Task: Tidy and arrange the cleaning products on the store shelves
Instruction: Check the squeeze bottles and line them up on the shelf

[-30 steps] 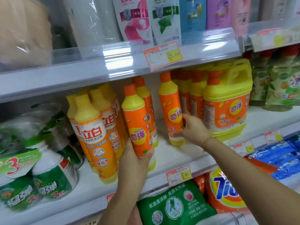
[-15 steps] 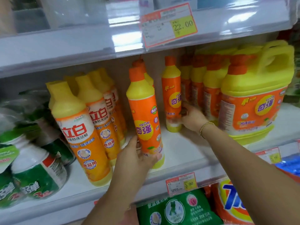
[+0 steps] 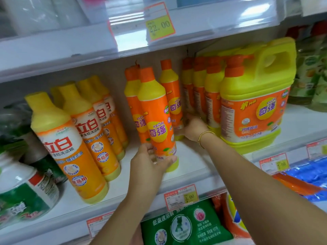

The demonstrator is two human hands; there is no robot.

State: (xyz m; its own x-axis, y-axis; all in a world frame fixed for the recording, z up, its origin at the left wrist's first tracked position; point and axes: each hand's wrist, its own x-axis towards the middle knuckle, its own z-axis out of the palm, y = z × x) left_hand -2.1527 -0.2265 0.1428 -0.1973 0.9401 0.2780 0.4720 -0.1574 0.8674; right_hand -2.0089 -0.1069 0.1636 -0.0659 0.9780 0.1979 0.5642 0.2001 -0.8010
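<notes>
Orange bottle stands on the shelf, the left hand gripping its base. Just right of that hand, the right hand curls round the lower part of a second bottle, with the yellow jug to its right.

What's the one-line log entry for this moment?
left hand grips front orange bottle | right hand holds rear orange bottle | both on shelf

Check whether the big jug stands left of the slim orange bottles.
No, the big jug stands to the right of the slim orange bottles.
</notes>
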